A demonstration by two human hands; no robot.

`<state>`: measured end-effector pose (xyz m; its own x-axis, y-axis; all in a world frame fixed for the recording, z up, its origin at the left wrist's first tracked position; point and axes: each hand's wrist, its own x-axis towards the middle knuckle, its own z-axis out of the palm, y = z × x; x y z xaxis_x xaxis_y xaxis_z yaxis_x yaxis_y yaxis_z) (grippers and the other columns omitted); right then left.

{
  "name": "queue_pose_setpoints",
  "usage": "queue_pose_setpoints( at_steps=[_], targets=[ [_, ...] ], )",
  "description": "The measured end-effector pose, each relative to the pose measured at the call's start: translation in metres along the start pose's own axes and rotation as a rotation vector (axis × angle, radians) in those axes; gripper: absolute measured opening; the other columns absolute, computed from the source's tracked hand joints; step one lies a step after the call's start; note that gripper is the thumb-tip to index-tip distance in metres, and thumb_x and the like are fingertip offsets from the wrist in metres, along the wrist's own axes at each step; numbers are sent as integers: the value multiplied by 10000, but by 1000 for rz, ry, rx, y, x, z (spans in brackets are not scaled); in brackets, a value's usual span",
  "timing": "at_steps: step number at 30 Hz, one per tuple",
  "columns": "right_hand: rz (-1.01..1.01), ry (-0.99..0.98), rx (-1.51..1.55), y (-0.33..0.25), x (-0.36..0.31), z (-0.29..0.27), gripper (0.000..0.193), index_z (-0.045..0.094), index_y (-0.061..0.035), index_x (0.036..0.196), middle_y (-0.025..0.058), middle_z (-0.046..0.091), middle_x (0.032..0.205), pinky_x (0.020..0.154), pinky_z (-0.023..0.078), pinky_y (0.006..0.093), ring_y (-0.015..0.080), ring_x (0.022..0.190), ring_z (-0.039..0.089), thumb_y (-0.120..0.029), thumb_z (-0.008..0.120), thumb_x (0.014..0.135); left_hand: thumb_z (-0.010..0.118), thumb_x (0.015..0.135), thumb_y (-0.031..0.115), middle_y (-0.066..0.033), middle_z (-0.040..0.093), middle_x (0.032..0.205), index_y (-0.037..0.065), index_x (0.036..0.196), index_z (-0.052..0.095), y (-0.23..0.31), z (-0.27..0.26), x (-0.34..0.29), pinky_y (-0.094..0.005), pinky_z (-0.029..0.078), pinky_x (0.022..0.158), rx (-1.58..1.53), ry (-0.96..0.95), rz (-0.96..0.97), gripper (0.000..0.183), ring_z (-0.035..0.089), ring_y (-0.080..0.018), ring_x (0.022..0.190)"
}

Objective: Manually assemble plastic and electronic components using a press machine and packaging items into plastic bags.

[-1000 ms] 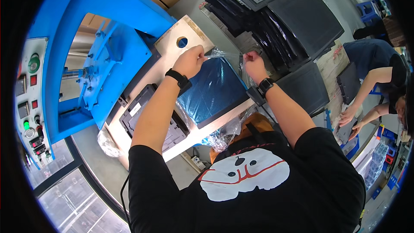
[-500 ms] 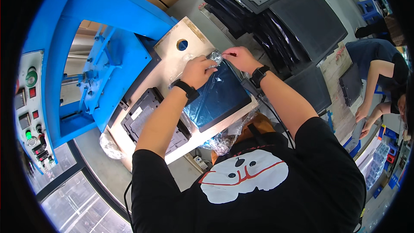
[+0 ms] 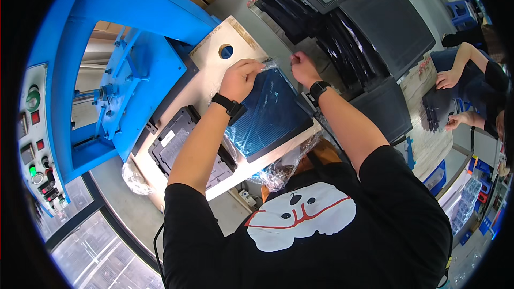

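Note:
A dark flat panel (image 3: 281,120) with a bluish sheen lies on the pale wooden board (image 3: 206,56). Wrinkled clear plastic film (image 3: 269,65) shows along its far edge. My left hand (image 3: 239,81) is closed at the panel's far left corner, thumb and fingers pinched on that film. Just beyond the far right corner, my right hand (image 3: 306,70) is raised off the panel with its fingers curled together; what they hold, if anything, is too small to make out. Left of the panel, partly behind my left forearm, sits a black moulded plastic frame (image 3: 174,142).
A blue press machine (image 3: 139,75) stands at the left beside its control panel (image 3: 37,144). Stacked black panels (image 3: 383,27) rise at the far right. Crumpled plastic film (image 3: 278,176) hangs at the board's near edge. At right, a co-worker's hands (image 3: 447,78) handle a dark part (image 3: 438,109).
My right hand has moved right, away from the panel's far edge. My left hand has shifted slightly left and farther away, and the bunched film between them looks flatter. The co-worker's hands have moved.

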<state>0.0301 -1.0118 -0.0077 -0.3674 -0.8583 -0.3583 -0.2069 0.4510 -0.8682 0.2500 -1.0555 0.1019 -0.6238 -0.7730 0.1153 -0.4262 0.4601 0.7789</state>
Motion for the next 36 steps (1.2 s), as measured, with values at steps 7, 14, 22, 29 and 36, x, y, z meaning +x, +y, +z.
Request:
queue_pose_setpoints(
  at_steps=[7, 14, 22, 29, 36],
  targets=[
    [-659, -293, -38, -42, -6, -19, 220, 640, -28, 1088, 125, 670, 970, 830, 485, 343, 241, 933, 632, -116, 597, 891, 650, 794, -60, -117, 611, 1032, 112, 1346, 478, 18, -23, 17, -338, 501, 809, 139, -81, -46, 602, 576, -233, 816],
    [-255, -239, 179, -47, 28, -25, 144, 661, -10, 986, 57, 665, 801, 689, 495, 278, 142, 723, 611, -113, 630, 892, 678, 797, 19, -170, 622, 1080, 46, 1195, 572, -21, -35, 30, -375, 502, 849, 316, 50, -203, 413, 626, -303, 967],
    [5, -155, 150, 1, 68, 10, 199, 645, -30, 1026, 89, 684, 860, 720, 509, 328, 189, 801, 645, -183, 628, 900, 763, 766, 206, -190, 608, 1197, 58, 1213, 588, -39, -46, 31, -408, 451, 971, 488, 126, -463, 503, 572, -354, 1121],
    [-534, 110, -259, -55, -12, -43, 288, 620, -28, 1132, 168, 655, 1103, 882, 483, 375, 287, 1021, 629, -195, 617, 897, 639, 868, 141, -179, 563, 1224, 29, 1155, 564, 64, -17, -95, -408, 374, 1034, 46, 201, -387, 317, 495, -332, 1204],
    [-82, -198, 248, -5, -107, -40, 429, 541, 36, 1235, 163, 633, 1145, 880, 476, 292, 199, 1032, 609, -149, 677, 873, 632, 878, 214, -324, 301, 1447, -11, 1390, 348, 91, 64, -209, -518, 225, 1129, 145, 308, -556, 627, 247, -493, 1368]
  ],
)
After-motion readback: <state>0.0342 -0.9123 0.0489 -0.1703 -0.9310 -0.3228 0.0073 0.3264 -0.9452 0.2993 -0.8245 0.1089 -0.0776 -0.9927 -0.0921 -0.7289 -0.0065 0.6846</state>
